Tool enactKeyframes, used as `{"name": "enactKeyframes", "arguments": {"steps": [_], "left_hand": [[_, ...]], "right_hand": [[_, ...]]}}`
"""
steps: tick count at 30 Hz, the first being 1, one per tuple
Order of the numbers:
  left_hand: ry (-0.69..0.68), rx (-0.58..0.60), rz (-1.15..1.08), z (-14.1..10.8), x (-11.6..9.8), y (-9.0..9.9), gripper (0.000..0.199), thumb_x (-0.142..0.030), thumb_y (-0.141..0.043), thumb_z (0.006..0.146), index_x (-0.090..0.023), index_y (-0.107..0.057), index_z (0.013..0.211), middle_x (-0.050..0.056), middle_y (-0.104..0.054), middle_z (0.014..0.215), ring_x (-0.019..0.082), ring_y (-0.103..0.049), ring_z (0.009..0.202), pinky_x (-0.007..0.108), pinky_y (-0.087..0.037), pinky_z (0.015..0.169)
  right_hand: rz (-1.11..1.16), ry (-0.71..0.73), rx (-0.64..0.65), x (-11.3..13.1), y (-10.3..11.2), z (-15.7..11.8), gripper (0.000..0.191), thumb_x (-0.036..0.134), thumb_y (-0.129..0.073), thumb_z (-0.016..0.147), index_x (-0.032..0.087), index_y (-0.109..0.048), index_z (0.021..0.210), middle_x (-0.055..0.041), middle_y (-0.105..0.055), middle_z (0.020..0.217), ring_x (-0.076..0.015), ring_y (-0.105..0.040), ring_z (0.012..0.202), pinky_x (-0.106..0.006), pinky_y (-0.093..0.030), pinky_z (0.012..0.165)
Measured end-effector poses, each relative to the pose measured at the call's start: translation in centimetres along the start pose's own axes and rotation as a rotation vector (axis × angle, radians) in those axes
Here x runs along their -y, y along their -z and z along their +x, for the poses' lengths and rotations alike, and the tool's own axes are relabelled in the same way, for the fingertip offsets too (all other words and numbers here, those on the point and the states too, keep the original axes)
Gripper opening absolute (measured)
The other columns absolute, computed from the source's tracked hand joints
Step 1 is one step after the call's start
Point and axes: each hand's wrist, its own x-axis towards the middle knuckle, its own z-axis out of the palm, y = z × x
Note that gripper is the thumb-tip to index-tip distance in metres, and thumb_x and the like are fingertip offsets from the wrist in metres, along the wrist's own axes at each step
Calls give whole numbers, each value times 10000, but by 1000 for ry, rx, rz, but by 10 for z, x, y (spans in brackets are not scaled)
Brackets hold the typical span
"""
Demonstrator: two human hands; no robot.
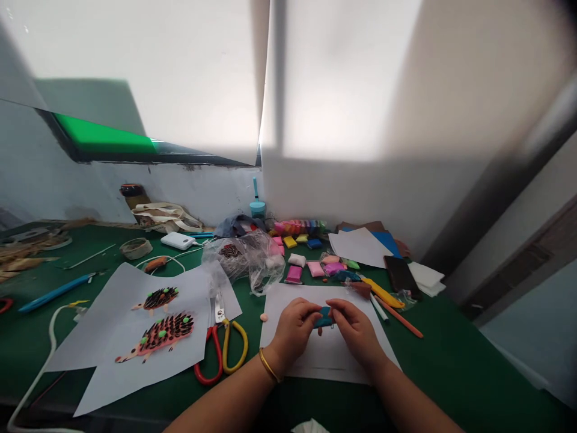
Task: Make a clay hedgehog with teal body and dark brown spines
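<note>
Between thumbs and fingertips, my left hand (293, 331) and right hand (356, 331) each pinch closed on an end of a small, flat-looking blue piece (323, 317), over a smooth white sheet (324, 364). A round, peach-coloured lump (264, 317) sits near my left hand. Further left lie metal scissors (220, 313) with looped red and yellow handles, then two spiky hedgehogs (164, 332) dotted green on paper. Beyond are a crumpled, see-through plastic bag (243, 252) and a pillow-shaped white packet (296, 260), all on a dark green tabletop (460, 367).
</note>
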Motion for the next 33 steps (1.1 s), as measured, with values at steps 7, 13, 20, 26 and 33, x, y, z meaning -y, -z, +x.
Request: {"name": "enactKeyframes", "arguments": {"steps": [7, 13, 20, 26, 33], "left_hand": [[-1, -58, 29, -3, -2, 3, 95, -230, -716, 808, -181, -649, 762, 9, -605, 756, 155, -548, 734, 276, -442, 687], [-34, -56, -36, -7, 7, 1, 232, -212, -508, 946, -217, -661, 1120, 56, -670, 985, 178, -608, 930, 328, -481, 852], [-43, -12, -11, -9, -1, 2, 121, -236, -587, 905, -208, -701, 932, 43, -658, 885, 176, -602, 852, 313, -487, 805], [-65, 3, 40, -8, -3, 5, 217, -281, -513, 956, -196, -701, 889, 48, -644, 838, 176, -592, 824, 314, -465, 783], [-98, -4, 27, -8, -3, 3, 135, -185, -554, 918, -207, -680, 961, 34, -673, 879, 173, -595, 862, 302, -458, 810]], "right_hand": [[-145, 144, 54, 10, -5, -4, 194, 268, -504, 928, 223, -659, 1035, -42, -660, 878, -173, -618, 771, -300, -519, 701], [-172, 217, 81, 14, -9, -7, 206, 218, -480, 938, 230, -635, 1072, -32, -668, 855, -166, -611, 743, -303, -505, 685], [-209, 202, 83, 19, -8, -7, 229, 237, -462, 945, 239, -631, 1100, -51, -682, 893, -196, -621, 790, -333, -506, 690], [-231, 206, 69, 16, -9, -9, 220, 228, -473, 934, 237, -634, 1083, -51, -688, 895, -199, -621, 788, -335, -504, 696], [-255, 242, 65, 10, -9, -9, 249, 212, -452, 943, 239, -624, 1119, -47, -681, 899, -185, -608, 783, -325, -501, 694]]}}
